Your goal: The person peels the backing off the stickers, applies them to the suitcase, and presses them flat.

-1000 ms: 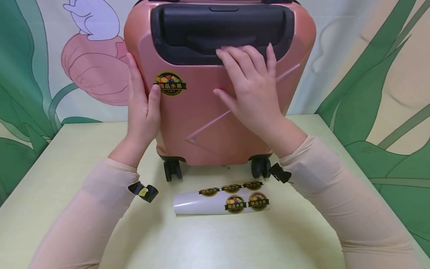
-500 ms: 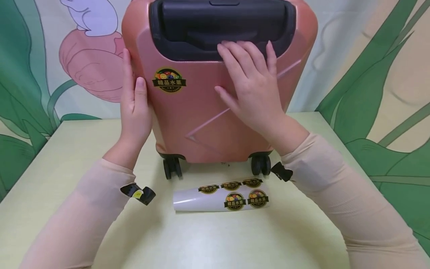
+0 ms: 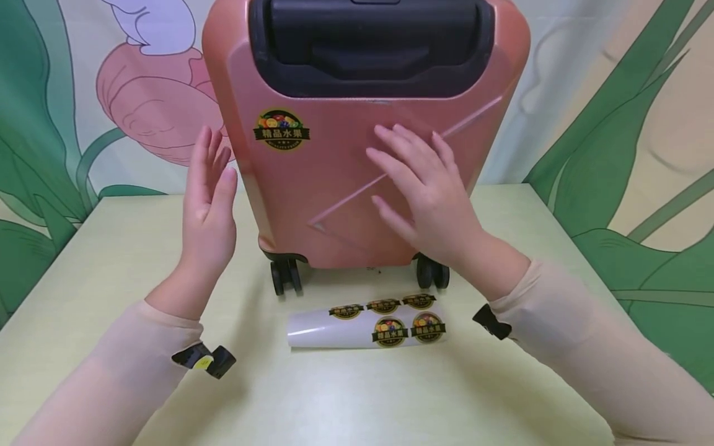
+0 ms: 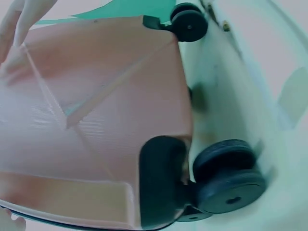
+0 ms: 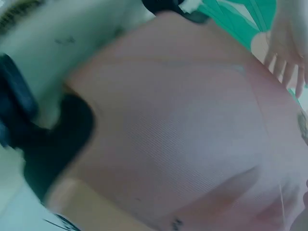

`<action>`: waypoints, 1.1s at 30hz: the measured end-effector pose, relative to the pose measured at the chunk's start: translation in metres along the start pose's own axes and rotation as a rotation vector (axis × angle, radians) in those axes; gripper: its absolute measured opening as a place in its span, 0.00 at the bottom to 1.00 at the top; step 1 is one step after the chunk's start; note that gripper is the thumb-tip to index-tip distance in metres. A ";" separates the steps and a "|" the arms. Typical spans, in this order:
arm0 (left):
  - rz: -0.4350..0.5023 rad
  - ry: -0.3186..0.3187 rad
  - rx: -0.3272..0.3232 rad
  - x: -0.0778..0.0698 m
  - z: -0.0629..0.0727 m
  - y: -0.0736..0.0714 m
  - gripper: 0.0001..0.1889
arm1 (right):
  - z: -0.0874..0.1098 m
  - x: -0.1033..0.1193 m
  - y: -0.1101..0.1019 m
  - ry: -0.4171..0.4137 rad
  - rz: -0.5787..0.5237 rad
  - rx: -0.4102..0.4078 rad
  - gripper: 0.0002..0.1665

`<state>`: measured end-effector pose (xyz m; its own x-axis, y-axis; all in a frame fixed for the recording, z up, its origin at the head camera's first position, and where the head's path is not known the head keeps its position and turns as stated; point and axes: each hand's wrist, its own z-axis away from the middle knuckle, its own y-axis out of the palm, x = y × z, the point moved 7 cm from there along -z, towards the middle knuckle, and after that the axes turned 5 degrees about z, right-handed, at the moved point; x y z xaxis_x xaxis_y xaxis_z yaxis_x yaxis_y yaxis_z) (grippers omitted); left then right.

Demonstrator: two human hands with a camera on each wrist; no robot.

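Observation:
A pink hard-shell suitcase point(image 3: 334, 155) stands upright on the table, its black handle recess point(image 3: 370, 80) at the top. A round black fruit sticker point(image 3: 282, 131) is on its upper left front. To the left of the suitcase, my left hand point(image 3: 209, 226) is held apart from its side, fingers straight and holding nothing. In front of the shell's right half is my right hand point(image 3: 429, 192), fingers spread and loosely bent, with nothing in them. A curled white sticker sheet point(image 3: 329, 331) bearing several matching stickers lies in front of the wheels.
Black caster wheels point(image 3: 286, 277) carry the suitcase on the pale table point(image 3: 357, 396). Behind it hangs a backdrop point(image 3: 150, 111) with painted leaves and a rabbit. In the left wrist view, a double wheel point(image 4: 231, 178) shows up close.
My left hand has left the suitcase's side and moved left and down. My right hand has come away from the handle recess, lower and slightly right. The suitcase and sticker sheet stay put.

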<state>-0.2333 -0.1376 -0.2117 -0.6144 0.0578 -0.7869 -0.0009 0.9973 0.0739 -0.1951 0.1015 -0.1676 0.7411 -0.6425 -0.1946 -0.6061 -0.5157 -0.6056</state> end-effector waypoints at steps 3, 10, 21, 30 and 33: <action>-0.011 -0.036 0.007 0.003 0.009 -0.004 0.29 | 0.015 0.007 0.004 -0.013 -0.077 0.032 0.27; -0.018 -0.166 0.020 0.016 0.037 -0.012 0.26 | 0.053 0.019 0.026 0.063 -0.216 0.198 0.25; -0.076 -0.395 0.059 0.049 0.076 -0.016 0.21 | 0.120 0.023 0.091 0.369 -0.398 0.703 0.19; -0.131 -0.592 0.185 0.074 0.103 -0.008 0.21 | 0.144 0.036 0.124 0.386 -0.432 0.909 0.27; -0.135 -0.636 0.227 0.084 0.112 -0.002 0.19 | 0.146 0.038 0.131 0.381 -0.424 0.937 0.28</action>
<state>-0.1972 -0.1293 -0.3467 -0.0377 -0.1212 -0.9919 0.1635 0.9785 -0.1257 -0.2038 0.0921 -0.3672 0.6023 -0.7308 0.3213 0.2561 -0.2044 -0.9448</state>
